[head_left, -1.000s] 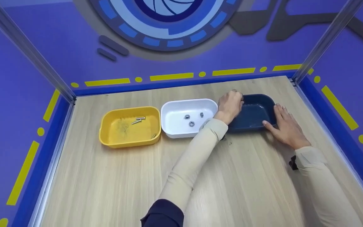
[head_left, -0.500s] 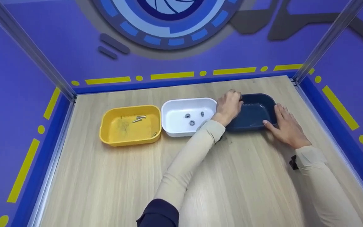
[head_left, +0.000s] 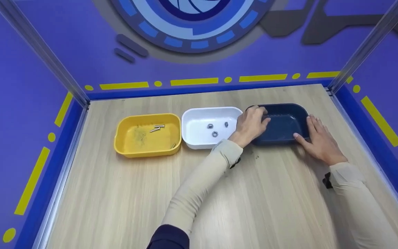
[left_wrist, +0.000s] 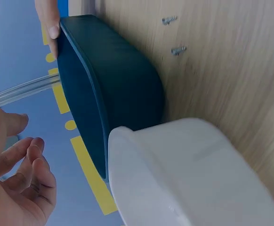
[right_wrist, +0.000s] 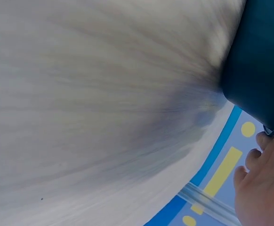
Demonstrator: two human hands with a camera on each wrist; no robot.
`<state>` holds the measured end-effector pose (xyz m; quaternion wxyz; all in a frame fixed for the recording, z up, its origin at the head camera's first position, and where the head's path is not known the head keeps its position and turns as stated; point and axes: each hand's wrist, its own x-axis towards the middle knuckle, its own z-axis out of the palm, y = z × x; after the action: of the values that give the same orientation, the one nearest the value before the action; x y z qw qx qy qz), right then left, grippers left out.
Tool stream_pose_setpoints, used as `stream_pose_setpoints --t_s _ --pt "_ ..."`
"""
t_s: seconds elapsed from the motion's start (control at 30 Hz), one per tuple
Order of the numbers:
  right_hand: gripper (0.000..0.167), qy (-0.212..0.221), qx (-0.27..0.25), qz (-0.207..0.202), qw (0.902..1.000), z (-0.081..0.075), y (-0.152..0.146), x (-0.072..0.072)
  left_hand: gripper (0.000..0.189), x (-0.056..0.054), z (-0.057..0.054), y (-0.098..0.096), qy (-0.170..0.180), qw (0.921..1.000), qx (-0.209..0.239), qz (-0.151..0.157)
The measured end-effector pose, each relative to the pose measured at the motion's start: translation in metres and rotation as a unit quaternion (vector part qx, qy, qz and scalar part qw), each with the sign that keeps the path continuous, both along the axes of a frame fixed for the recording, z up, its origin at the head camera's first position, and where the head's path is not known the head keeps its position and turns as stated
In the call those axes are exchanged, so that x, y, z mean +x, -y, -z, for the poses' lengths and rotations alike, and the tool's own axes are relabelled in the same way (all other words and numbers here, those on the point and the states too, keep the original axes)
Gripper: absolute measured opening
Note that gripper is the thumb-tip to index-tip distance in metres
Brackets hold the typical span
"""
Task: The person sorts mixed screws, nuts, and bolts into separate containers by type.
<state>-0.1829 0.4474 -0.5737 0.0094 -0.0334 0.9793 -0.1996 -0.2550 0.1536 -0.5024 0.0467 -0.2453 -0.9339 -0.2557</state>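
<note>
My left hand is over the left end of the dark blue bin, near the white bin. In the left wrist view, its fingers curl loosely, the thumb stands apart, and nothing shows between them. At the dark bin's right end, my right hand rests with straight fingers along the outer wall and its thumb at the front rim. In the white bin lie a hex nut, another nut and a third nut. Part of the dark bin's inside is hidden by my left hand.
A yellow bin stands left of the white one, with screws in it. Close to the dark bin, a screw and a second screw lie on the wooden table. Blue walls enclose the back and sides.
My left hand has loosened: its thumb now stands away from the fingers, and it has shifted slightly left relative to the dark bin. The right hand stays against the bin. The head view shifted slightly.
</note>
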Motion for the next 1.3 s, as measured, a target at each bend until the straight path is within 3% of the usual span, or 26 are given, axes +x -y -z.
stream_pose_setpoints --t_s 0.37,0.7,1.03,1.3 --pt "0.100 -0.001 -0.004 -0.002 1.0000 0.001 -0.002 0.002 0.027 0.023 0.013 0.011 0.022 0.9974 0.066 0.016" --pt "0.100 -0.011 -0.006 -0.006 0.9999 0.004 0.001 0.003 0.025 0.042 0.032 0.022 0.014 0.9970 0.068 0.036" --pt "0.098 -0.013 -0.006 -0.012 0.9998 -0.003 0.000 -0.003 0.023 0.053 0.050 0.025 0.011 0.9966 0.074 0.036" --pt "0.099 -0.009 -0.012 -0.011 0.9998 0.002 -0.001 0.000 0.020 0.067 0.065 0.025 -0.006 0.9968 0.068 0.041"
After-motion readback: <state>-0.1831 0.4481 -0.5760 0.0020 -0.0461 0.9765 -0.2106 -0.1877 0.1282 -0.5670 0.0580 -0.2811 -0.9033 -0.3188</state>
